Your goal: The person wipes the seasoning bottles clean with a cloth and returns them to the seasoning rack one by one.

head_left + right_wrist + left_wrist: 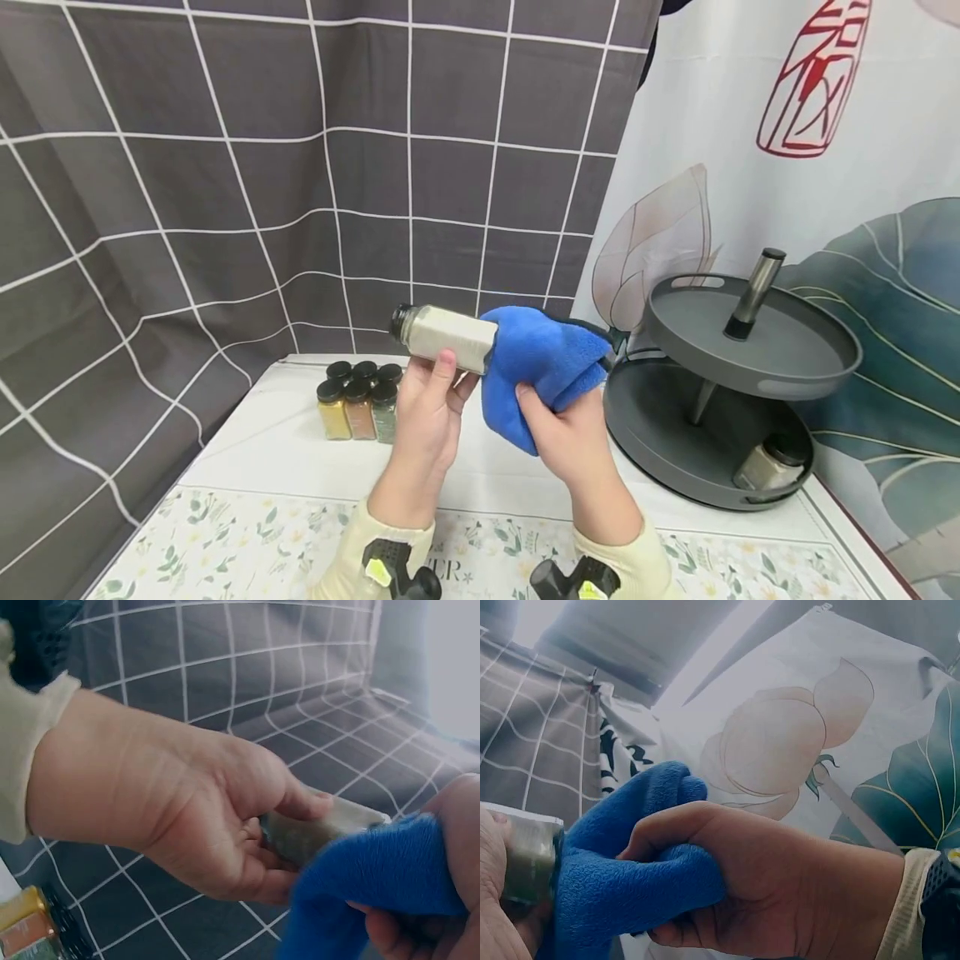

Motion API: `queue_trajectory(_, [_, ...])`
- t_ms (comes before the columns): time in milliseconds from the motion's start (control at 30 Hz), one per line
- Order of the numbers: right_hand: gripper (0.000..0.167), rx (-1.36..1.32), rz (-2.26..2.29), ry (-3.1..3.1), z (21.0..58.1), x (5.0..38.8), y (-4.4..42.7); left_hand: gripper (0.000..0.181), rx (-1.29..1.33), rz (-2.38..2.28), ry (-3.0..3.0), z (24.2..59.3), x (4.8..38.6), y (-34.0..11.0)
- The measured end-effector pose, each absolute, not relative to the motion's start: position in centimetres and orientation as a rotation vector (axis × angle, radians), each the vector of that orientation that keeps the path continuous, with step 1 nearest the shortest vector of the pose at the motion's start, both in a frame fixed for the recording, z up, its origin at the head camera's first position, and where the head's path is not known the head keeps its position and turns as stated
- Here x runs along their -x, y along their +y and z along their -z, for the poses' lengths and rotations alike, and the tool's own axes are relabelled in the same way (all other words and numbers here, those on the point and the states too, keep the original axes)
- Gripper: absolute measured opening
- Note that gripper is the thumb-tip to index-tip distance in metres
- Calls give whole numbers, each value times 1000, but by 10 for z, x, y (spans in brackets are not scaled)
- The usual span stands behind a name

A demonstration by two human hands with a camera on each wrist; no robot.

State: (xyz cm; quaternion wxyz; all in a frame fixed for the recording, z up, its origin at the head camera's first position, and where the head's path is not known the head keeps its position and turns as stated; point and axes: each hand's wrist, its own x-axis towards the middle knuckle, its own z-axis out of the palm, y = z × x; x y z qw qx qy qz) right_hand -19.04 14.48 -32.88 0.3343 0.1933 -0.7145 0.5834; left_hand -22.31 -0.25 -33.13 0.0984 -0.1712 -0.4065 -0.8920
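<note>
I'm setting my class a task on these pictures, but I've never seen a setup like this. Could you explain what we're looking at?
There's no robot, just a person's two bare hands: the left grip and the right grip. The widest picture is taken from the person's head, looking forward and down; the others are taken from the left and right wrists. The left grip holds a clear, black-lidded jar of something white. The right grip holds a soft blue cloth against the jar's base. On the white, flower-printed surface stand six small black-lidded jars and a round, dark grey two-tier stand, with another black-lidded jar on its lower tier.
</note>
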Motion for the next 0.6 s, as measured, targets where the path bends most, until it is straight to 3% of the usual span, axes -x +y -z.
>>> queue_trajectory(267, [49, -314, -1845, -1765, 328, 190, 144, 83, 486, 2596, -1296, 332, 216, -1])
queue_trajectory(600, [52, -353, -1858, -1653, 323, 178, 137, 91, 529, 2627, -1231, 330, 215, -2])
